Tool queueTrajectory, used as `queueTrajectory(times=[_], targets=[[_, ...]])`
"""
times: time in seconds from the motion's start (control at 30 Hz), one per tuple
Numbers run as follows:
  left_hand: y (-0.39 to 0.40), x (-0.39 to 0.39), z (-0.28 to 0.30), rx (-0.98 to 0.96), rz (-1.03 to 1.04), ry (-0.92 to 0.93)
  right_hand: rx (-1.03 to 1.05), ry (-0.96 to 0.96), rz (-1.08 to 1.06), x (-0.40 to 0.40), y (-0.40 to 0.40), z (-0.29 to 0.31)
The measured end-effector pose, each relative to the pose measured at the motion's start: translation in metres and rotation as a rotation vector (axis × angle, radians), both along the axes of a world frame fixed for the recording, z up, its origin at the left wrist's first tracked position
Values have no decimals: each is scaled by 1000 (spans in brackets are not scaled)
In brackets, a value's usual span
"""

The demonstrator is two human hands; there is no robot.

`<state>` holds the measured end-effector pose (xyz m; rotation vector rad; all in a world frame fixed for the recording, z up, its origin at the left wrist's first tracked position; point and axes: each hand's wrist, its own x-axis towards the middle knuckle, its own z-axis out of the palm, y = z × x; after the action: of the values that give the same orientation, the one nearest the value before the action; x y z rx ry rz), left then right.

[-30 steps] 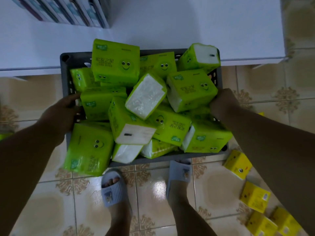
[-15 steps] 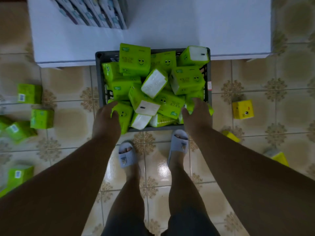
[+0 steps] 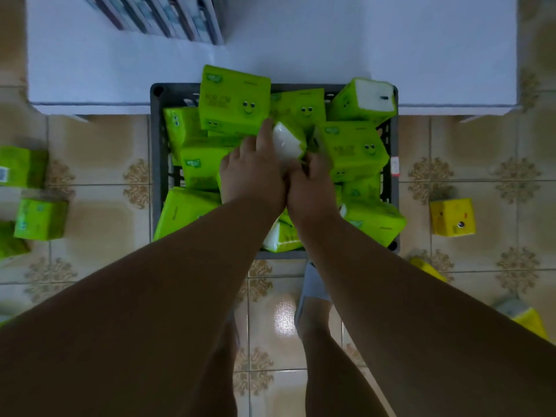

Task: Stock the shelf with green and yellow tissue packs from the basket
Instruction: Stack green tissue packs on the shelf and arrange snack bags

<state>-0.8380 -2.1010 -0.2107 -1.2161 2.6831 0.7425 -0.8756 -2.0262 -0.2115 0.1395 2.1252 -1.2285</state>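
Both my hands met mid-basket [image 3: 155, 145]. Left hand [image 3: 251, 173] fingers curled along left side of white-ended green pack [image 3: 287, 141], right hand [image 3: 313, 182] gripped near-right edge. Pack's long axis ran far-left to near-right, shelf [image 3: 331, 49] just beyond.

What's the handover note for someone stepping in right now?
Left hand and right hand: both close on one green pack with a white end at the middle of the pile, not yet lifted clear.
Basket: on the floor against the white shelf, heaped with green packs.
Loose on the floor: green packs at left, a yellow pack at right.
Done: no green or yellow pack shows on the shelf; only a row of other packs at its far left.
Left: essentially all the stocking.
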Motion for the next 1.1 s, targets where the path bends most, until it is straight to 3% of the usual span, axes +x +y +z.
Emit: queueTrajectory(times=[0.1,0.23,0.4,0.5,0.63,0.77,0.87,0.97,1.03,1.1], targets=[[-5,-1,9,-29,70,28,-38,37,-13,3,1,8],[-14,14,79,207,282,211,-71,75,-47,0,3,67],[-37,50,210,570,641,482,-110,-65,-29,-1,-7,203],[-45,63,300,830,745,567,-202,-39,25,7,-19,300],[-44,88,398,1017,709,666,-275,87,41,31,-24,400],[-51,119,466,1034,564,728,-246,344,4,60,-24,469],[-55,140,501,870,521,807,-201,597,58,86,-24,514],[-48,157,539,657,437,834,-292,736,160,116,-28,557],[-47,164,559,743,461,907,-421,719,223,134,-31,582],[-56,170,581,1042,497,977,-589,681,268,147,-29,601]])
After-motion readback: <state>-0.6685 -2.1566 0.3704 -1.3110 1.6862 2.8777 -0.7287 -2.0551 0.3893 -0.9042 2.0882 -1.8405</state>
